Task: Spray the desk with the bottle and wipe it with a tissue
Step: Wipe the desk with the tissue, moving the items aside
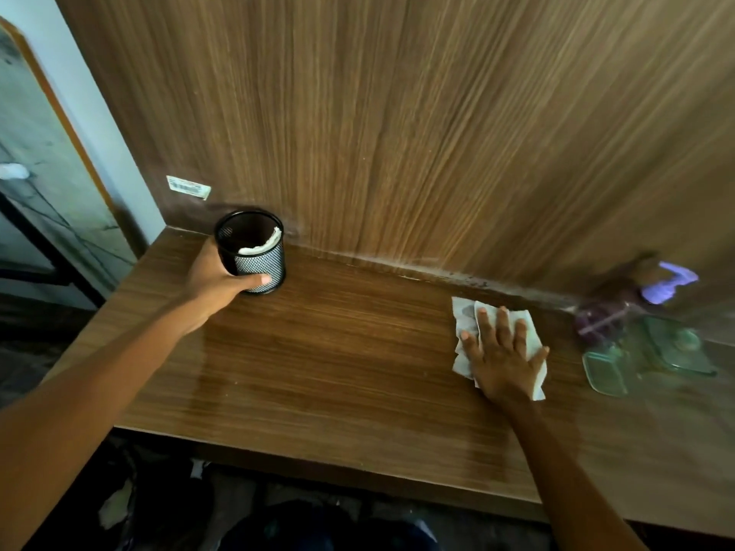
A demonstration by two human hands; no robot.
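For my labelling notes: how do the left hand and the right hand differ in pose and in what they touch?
The left hand curls round the mesh cup; the right hand lies flat, fingers spread. The left hand grips a container; the right hand presses a tissue onto the desk. The left hand is near the back left corner; the right hand is farther right. Both reach over the desk.

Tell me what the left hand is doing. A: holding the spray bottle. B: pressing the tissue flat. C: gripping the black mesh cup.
C: the left hand has thumb and fingers curled round the black mesh cup; the right hand presses the tissue.
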